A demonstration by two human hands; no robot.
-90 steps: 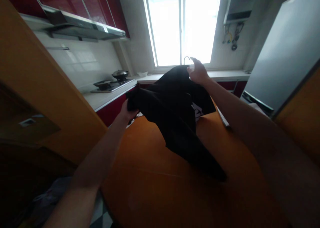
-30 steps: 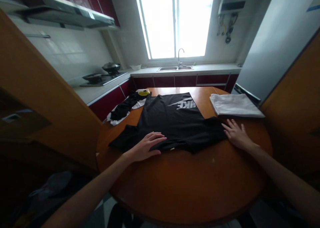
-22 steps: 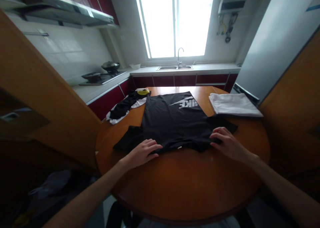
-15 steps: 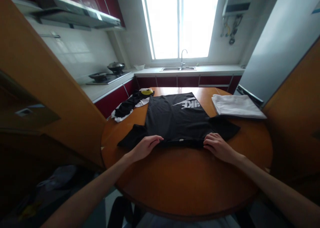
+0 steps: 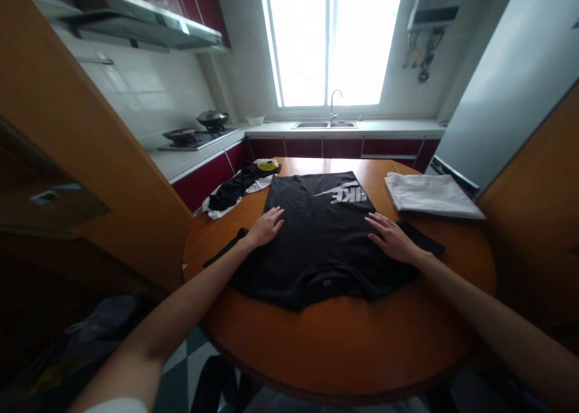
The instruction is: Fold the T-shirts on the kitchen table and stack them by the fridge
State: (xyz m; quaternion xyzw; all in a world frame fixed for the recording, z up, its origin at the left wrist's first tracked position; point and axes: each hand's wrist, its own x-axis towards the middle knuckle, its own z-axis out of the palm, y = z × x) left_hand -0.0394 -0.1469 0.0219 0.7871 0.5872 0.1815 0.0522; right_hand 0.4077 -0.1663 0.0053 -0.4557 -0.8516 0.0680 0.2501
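A black T-shirt (image 5: 325, 238) with white lettering lies spread on the round wooden table (image 5: 344, 353), its neckline toward me and its hem toward the window. My left hand (image 5: 266, 226) rests over the shirt's left side, fingers stretched out and holding nothing. On the opposite side my right hand (image 5: 389, 237) is over the cloth, palm down with its fingers apart. The sleeves reach out sideways beneath my forearms and are partly hidden by them.
A folded white cloth (image 5: 432, 195) lies at the table's right. Crumpled black and white clothing (image 5: 235, 187) with a yellow patch lies at the back left. Beyond are a sink (image 5: 325, 124), a stove with pans (image 5: 212, 120) and a fridge (image 5: 506, 87).
The shirt's neck and shoulder part has come down flat toward me, showing the collar. Both hands have let go of the edge, opened, and moved farther up the shirt.
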